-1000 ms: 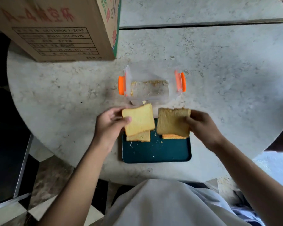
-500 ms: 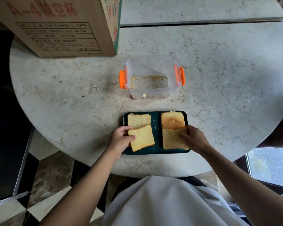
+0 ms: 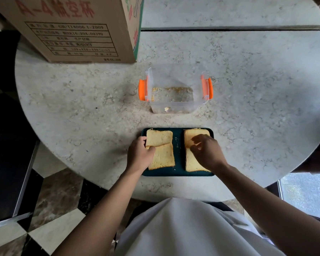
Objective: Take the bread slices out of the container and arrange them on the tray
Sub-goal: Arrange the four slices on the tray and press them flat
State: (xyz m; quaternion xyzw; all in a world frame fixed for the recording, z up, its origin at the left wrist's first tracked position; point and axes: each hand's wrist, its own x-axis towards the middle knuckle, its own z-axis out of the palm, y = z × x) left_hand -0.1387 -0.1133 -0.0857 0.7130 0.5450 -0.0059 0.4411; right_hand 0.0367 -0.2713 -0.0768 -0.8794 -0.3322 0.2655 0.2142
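On the dark teal tray point(image 3: 178, 161) lie several bread slices in two columns. On the left, a far slice point(image 3: 159, 137) is partly overlapped by a near slice point(image 3: 164, 158). My left hand point(image 3: 139, 156) is at that near slice's left edge, thumb pressed on its corner. On the right are a far slice point(image 3: 189, 134) and a near slice point(image 3: 192, 166). My right hand point(image 3: 207, 152) hovers just over these two, fingers spread and holding nothing. The clear container point(image 3: 174, 108) with orange clips stands beyond the tray and holds only crumbs.
A large cardboard box point(image 3: 72, 30) stands at the table's far left. The round marble table point(image 3: 257, 108) curves away close to the tray's near edge. A checkered floor shows below at the left.
Both slices I carried from the container now lie flat on the tray's near half. My right hand has let go and lifted off its slice. My left hand stays on the near-left slice.
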